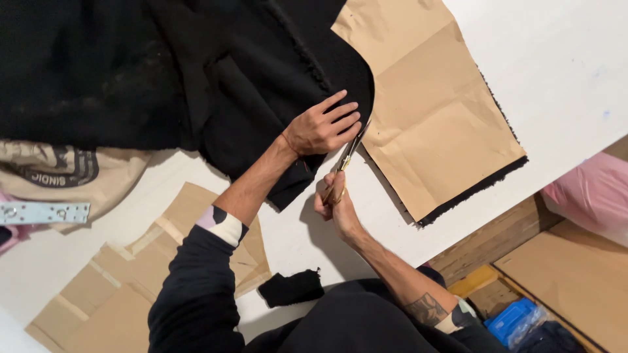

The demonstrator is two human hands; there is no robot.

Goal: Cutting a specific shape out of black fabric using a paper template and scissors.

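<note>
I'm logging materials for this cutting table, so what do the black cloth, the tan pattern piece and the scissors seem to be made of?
The black cloth looks like a thick, matte woven or fleecy fabric; its cut edge is fuzzy. The tan pattern piece looks like brown kraft paper, dull, with sharp fold creases. The scissors in the right hand seem metal, with a brassy gold sheen on the handles. The left hand presses the cloth flat.

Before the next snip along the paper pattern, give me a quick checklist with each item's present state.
1. Left hand flat on the black fabric, beside the cut line: ok.
2. Right hand grips the scissors: ok.
3. Blades run along the edge of the brown paper pattern: ok.
4. Left fingertips apart from the blades: close, cannot tell.
5. Pattern flat on the white table: ok.
6. Pattern pinned or weighted: cannot tell.
</note>
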